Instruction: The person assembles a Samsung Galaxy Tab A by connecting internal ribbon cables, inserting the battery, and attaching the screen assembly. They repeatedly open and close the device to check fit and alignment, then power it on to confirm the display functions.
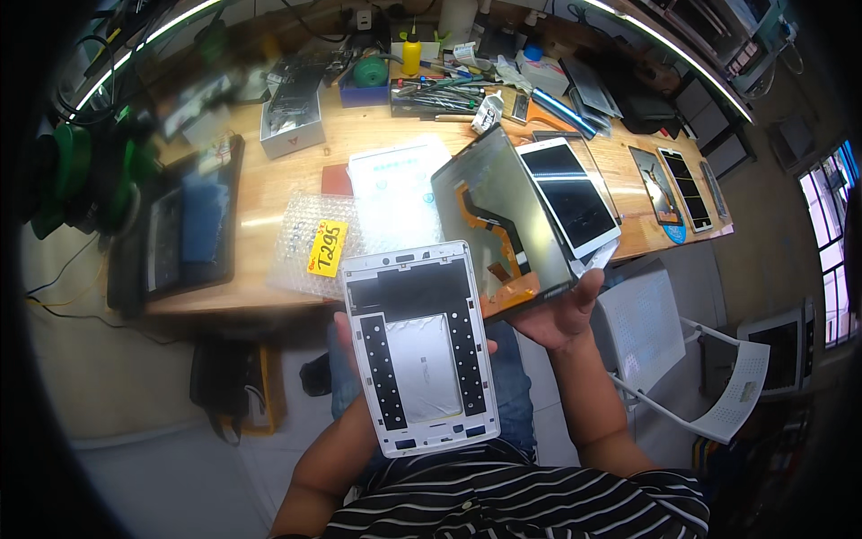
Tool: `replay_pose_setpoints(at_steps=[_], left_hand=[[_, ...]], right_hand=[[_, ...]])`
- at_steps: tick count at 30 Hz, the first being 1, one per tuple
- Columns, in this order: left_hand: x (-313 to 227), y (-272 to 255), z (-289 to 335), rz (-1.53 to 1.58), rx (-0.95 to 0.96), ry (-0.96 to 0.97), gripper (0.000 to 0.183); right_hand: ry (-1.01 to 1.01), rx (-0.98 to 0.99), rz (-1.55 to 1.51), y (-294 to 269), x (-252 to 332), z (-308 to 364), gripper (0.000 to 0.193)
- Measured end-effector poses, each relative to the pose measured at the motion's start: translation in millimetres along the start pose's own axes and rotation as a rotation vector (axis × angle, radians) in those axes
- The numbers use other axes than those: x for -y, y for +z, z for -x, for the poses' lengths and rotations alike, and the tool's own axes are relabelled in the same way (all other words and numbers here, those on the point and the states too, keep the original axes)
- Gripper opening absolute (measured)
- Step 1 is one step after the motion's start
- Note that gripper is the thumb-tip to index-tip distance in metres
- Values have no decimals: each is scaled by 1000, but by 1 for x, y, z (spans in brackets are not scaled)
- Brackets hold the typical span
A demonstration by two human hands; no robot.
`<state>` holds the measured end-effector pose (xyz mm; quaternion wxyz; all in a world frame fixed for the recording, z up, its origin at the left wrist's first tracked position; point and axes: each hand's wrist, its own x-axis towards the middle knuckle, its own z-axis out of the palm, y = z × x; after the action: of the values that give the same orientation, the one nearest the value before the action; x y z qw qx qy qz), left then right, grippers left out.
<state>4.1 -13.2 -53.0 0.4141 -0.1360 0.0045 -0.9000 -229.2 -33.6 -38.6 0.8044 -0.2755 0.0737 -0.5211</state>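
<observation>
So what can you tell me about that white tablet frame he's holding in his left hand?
The frame is a white, plastic-looking tablet shell with no screen, its open inside facing the camera. A silvery rectangular panel sits in the middle, black strips dotted with white run down both sides, and a black band crosses the top. It is held nearly upright over the lap, in front of the bench edge. The left hand grips it from behind, mostly hidden.

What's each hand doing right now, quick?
Left hand: holding the white tablet frame from behind.
Right hand: holding the dark display panel by its lower edge.
</observation>
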Motion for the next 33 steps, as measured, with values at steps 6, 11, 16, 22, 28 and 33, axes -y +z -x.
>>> replay_pose_setpoints(at_steps=[6,11,16,22,28,33], left_hand=[[-6,-11,6,-179,-29,-26,125],[-15,-8,6,-346,-147,-98,120],[-23,-1,-8,-190,-8,-168,119],[-14,15,-14,-223,-62,79,131],[-16,26,-39,-363,91,72,133],[-17,43,-62,-589,-60,195,144]], right_hand=[[92,-217,-154,3,-7,-18,102],[184,71,-207,7,-2,-29,108],[115,145,-465,18,5,-28,120],[-108,-252,448,31,55,-25,123],[-182,-395,960,53,76,-21,125],[-159,-412,1193,74,76,-9,110]])
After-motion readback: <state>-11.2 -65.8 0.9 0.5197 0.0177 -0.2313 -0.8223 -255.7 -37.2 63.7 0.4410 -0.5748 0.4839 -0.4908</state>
